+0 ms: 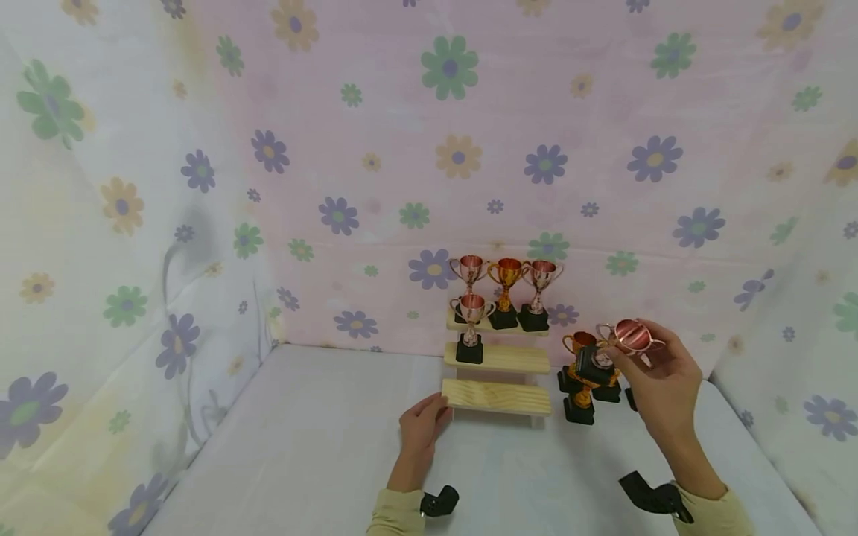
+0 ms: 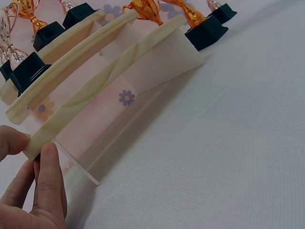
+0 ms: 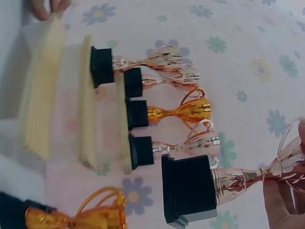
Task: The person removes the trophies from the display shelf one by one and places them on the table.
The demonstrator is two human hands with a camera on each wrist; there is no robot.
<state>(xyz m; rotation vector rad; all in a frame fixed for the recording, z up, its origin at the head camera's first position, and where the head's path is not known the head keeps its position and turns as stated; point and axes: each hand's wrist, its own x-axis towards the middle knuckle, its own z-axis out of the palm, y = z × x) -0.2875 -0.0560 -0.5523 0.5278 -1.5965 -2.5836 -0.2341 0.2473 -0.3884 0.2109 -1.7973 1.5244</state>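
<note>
A three-step wooden display stand (image 1: 496,398) has clear side supports. My left hand (image 1: 421,426) pinches the left end of its lowest board (image 2: 90,90), thumb on one face and fingers on the other. In my right hand (image 1: 670,383) is a rose-gold trophy cup (image 1: 603,357), gripped by its cup and tilted, its black base (image 3: 188,188) pointing left. Along the top step stand a gold trophy (image 1: 507,279) and two rose-gold ones, with another rose-gold trophy (image 1: 471,311) at the left of the middle step. The lowest board bears no trophy.
Right of the stand, several trophies, including a gold one (image 1: 582,406), stand on the white tabletop (image 1: 302,439), partly hidden behind the held trophy and right hand. A flower-print cloth (image 1: 375,164) encloses the back and sides.
</note>
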